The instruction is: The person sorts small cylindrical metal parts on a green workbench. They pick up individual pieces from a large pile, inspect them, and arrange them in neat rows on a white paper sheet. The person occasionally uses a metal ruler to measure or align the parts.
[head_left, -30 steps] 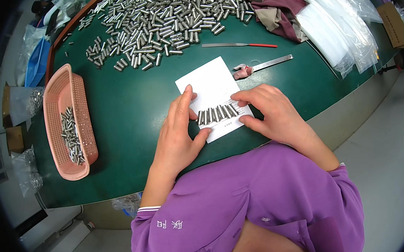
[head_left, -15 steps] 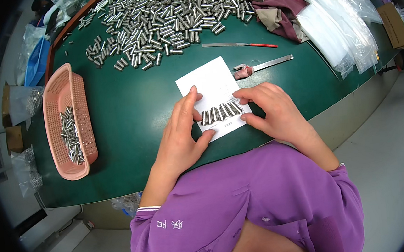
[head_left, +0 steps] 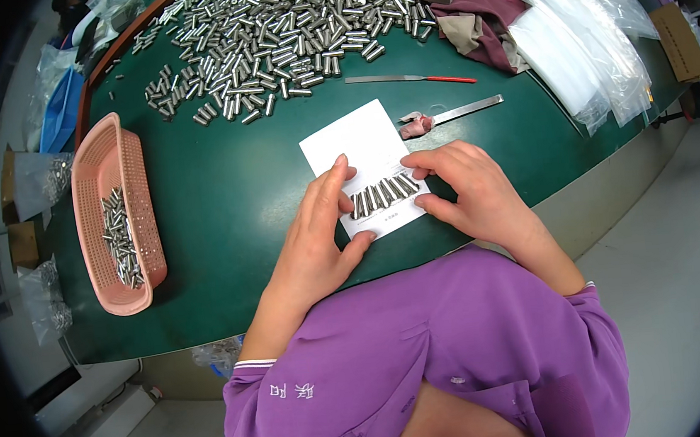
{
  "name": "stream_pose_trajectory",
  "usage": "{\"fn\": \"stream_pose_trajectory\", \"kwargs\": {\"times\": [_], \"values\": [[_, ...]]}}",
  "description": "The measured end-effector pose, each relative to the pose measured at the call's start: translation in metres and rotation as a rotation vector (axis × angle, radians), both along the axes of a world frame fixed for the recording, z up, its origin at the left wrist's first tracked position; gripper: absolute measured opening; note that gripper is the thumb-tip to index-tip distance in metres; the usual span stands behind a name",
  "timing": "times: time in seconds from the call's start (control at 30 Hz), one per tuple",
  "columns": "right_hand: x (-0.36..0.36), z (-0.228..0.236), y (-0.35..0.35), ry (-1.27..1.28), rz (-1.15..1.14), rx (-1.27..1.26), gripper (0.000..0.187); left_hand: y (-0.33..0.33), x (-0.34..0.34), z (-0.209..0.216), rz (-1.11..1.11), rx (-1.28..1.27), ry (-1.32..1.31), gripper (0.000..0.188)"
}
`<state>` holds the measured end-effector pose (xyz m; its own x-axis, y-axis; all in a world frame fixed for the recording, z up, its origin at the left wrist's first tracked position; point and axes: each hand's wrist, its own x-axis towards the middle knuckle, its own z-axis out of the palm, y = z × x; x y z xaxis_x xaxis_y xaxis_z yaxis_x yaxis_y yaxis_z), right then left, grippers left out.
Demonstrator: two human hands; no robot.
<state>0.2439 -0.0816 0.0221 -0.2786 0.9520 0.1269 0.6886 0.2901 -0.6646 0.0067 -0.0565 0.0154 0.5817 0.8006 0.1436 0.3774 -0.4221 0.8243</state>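
A short row of silver metal pins [head_left: 383,196] lies side by side on a white printed sheet [head_left: 352,142] in front of me. At the row's left end is my left hand [head_left: 311,226], its thumb and fingers spread apart over the paper's edge. My right hand [head_left: 471,190] flanks the right end, with thumb and forefinger parted around it. Neither hand grasps a pin. Some fingers of both hands are curled out of sight.
A big heap of metal pins [head_left: 284,37] covers the far side of the green table [head_left: 216,205]. At left stands a pink basket [head_left: 155,244] holding more pins. Beyond the sheet lie a red-handled file [head_left: 413,78] and a wrapped metal strip [head_left: 467,109]. Plastic bags [head_left: 572,49] lie at right.
My left hand has shifted slightly right and toward me, nearer the row's left end. My right hand stays almost in place, and the whole view has moved a little.
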Motion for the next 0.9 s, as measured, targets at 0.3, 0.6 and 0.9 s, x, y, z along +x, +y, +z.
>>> {"fn": "stream_pose_trajectory", "kwargs": {"times": [0.3, 0.6, 0.9], "values": [[0.002, -0.003, 0.002, -0.004, -0.022, 0.044, 0.042, -0.001, 0.003, -0.002, -0.058, -0.012, -0.047, 0.099], [0.004, -0.004, 0.005, 0.008, -0.025, 0.05, 0.041, -0.002, 0.005, -0.003, -0.088, -0.038, -0.094, 0.098], [0.005, -0.002, 0.007, 0.008, -0.029, 0.059, 0.04, 0.0, 0.006, -0.007, 0.011, 0.071, -0.004, 0.078]]}}
